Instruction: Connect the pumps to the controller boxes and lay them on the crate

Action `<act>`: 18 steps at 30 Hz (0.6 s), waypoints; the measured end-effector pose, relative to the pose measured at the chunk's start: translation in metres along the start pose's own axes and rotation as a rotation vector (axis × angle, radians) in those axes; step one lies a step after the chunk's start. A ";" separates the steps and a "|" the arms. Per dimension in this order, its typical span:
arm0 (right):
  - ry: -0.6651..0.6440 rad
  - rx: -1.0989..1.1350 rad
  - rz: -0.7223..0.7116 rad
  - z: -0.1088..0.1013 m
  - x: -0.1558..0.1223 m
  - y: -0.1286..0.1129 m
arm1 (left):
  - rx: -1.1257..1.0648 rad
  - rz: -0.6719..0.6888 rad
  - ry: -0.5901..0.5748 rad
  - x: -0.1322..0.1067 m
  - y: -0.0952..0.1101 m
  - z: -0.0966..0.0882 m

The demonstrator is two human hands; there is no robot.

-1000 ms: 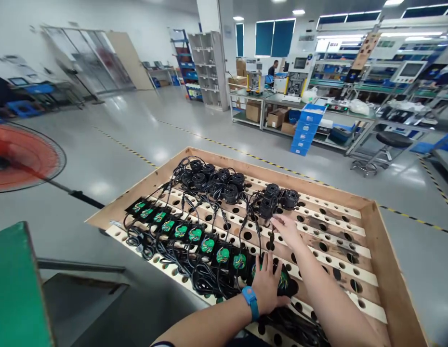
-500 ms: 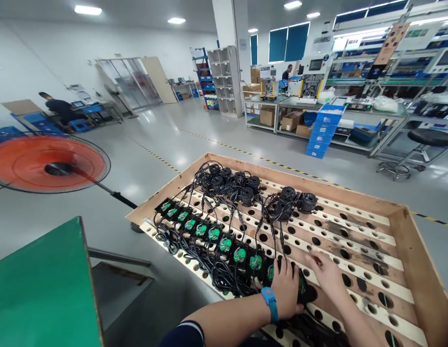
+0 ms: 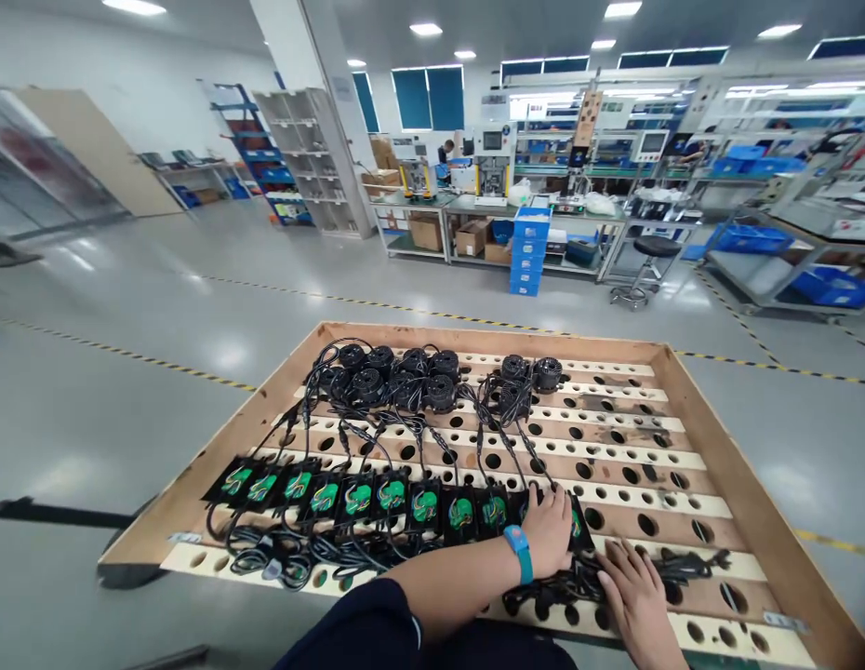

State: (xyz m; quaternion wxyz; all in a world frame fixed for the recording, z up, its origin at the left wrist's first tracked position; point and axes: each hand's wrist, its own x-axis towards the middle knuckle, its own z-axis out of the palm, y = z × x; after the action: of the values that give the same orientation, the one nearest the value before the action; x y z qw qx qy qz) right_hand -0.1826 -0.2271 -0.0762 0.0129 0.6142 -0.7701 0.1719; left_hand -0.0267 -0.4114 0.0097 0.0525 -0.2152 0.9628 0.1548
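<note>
A big wooden tray (image 3: 711, 437) with slats full of round holes lies in front of me. Along its near side runs a row of black modules with green coils (image 3: 355, 495). Black round parts (image 3: 411, 377) sit bunched at the far side, joined to the modules by black cables (image 3: 502, 437). My left hand (image 3: 550, 532), with a blue wristband, presses flat on the rightmost module, fingers spread. My right hand (image 3: 636, 596) rests palm down on a bundle of black cable (image 3: 676, 563) on the nearest slat, fingers stretched out.
Grey shop floor with yellow-black tape lines surrounds the tray. Workbenches with cardboard boxes, stacked blue bins (image 3: 528, 249) and a stool (image 3: 648, 256) stand behind. Grey shelving (image 3: 313, 158) is at the back left. A person works at a far bench.
The view swung right; the red fan and green surface left the picture. My right hand came back from the far round parts to the near slat and now lies on the cable bundle.
</note>
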 end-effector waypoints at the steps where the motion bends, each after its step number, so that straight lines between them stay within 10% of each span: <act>1: -0.022 -0.007 -0.004 -0.002 0.001 -0.004 | 0.015 0.027 0.002 -0.001 -0.002 0.000; 8: -0.047 -0.102 0.026 -0.001 -0.004 -0.017 | 0.025 0.126 0.129 -0.014 -0.014 0.012; 18: 0.381 -0.119 0.231 0.013 -0.053 -0.027 | -0.154 0.217 0.161 -0.021 -0.030 0.019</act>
State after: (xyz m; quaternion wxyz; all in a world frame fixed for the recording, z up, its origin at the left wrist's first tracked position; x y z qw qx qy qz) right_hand -0.1413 -0.1862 -0.0935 0.1743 0.4765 -0.8278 0.2395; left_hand 0.0058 -0.4232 -0.0133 -0.0586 -0.1250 0.9668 0.2151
